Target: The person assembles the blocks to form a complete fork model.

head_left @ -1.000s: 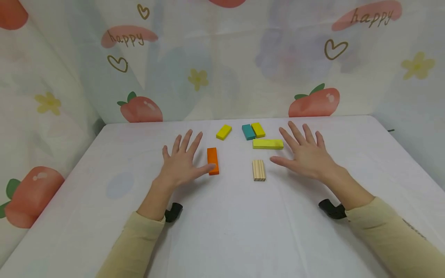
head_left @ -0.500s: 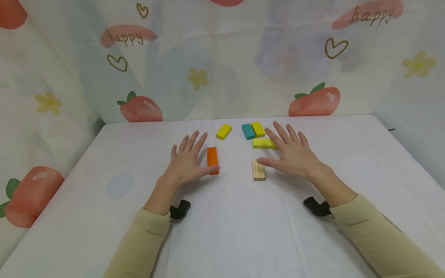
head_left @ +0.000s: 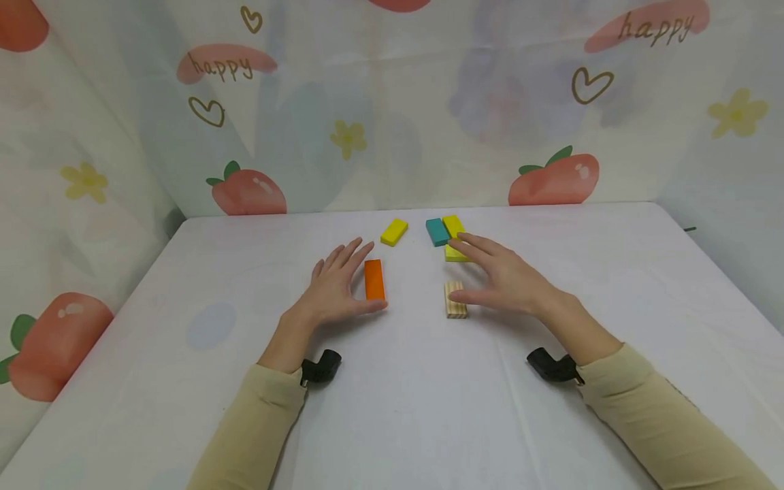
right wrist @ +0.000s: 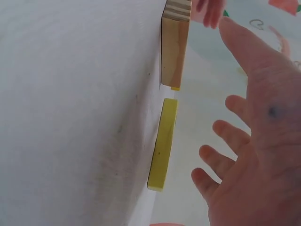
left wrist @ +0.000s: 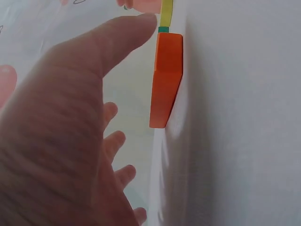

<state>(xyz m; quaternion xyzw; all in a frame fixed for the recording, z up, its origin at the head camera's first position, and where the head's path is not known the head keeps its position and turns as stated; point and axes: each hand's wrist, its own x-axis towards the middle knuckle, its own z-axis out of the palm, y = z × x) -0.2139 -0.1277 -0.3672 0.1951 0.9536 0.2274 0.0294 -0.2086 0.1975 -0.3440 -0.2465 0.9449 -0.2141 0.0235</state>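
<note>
My left hand [head_left: 331, 289] hovers beside an orange block [head_left: 374, 279], its thumb in front of the block's near end and its fingers off to the left. In the left wrist view a gap shows between thumb and orange block [left wrist: 168, 77]. Over on the right, my right hand [head_left: 511, 275] is held above a striped wooden block [head_left: 455, 311], the thumb covering part of it. Its fingers hide much of a yellow-green block [head_left: 455, 254]. The right wrist view shows the wooden block [right wrist: 175, 52] and yellow-green block [right wrist: 163, 146] apart from the fingers. Neither hand holds anything.
Farther back on the white table [head_left: 404, 408] lie a yellow block [head_left: 394, 232], a teal block [head_left: 437, 232] and another yellow block [head_left: 453, 225] beside the teal one. A patterned cloth [head_left: 416, 156] hangs behind the table. Black wrist devices [head_left: 322, 367] extend from both sleeves.
Both hands have moved inward, the right one farther, from beside the yellow-green block to over it and the wooden block. The spread fingers have drawn closer together. The blocks stay put.
</note>
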